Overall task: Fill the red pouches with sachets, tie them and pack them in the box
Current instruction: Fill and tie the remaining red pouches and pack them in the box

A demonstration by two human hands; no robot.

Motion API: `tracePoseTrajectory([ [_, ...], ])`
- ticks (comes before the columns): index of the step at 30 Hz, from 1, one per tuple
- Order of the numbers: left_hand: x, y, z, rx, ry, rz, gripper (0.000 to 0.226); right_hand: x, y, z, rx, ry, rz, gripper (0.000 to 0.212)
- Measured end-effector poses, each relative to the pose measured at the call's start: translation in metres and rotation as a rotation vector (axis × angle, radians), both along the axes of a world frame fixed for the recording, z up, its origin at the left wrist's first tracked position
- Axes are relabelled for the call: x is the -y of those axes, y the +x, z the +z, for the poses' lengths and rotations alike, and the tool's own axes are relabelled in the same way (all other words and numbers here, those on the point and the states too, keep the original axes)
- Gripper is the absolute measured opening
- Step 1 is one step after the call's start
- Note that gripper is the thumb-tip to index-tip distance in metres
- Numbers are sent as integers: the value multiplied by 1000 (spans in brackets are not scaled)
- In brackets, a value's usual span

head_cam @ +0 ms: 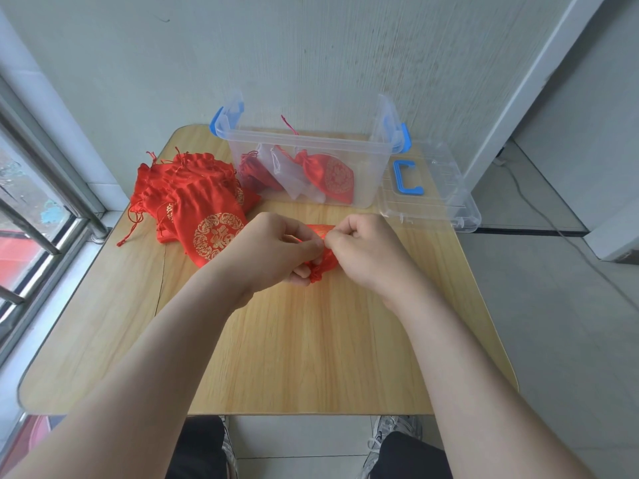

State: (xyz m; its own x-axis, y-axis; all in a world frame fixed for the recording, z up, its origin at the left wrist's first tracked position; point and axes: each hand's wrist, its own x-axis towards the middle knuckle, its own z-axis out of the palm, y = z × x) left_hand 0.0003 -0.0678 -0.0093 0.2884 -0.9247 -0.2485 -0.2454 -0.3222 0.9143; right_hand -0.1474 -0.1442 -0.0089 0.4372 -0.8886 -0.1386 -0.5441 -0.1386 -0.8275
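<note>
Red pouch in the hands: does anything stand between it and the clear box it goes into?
Nothing visible does. The left hand and right hand pinch the red pouch over the table; the clear box beyond it stands open, its lid lying on the table to its right.

Both forearms [193, 326] are seen bare all the way down to the left hand [273, 250] and the right hand [364, 252]. Black trousers [195, 451] are worn on both legs. Grey-and-white sneakers [392, 432] with pale laces are worn on the feet, only partly shown beside the trouser legs.
</note>
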Motion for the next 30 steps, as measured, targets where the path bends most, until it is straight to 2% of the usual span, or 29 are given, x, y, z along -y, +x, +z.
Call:
tracePoseTrajectory([
  [5,0,4,-3,63,9,23,16,3,-1,2,120,37,5,17],
  [9,-1,6,-5,190,11,-66,16,2,-4,6,173,34,106,20],
  [13,-2,8,-7,340,24,-165,16,2,-4,7,216,1,92,22],
  [22,-1,5,-5,422,-30,-208,11,5,-6,0,272,-20,72,14],
  [30,-1,3,0,347,-6,-90,18,7,-8,-3,305,-10,101,17],
])
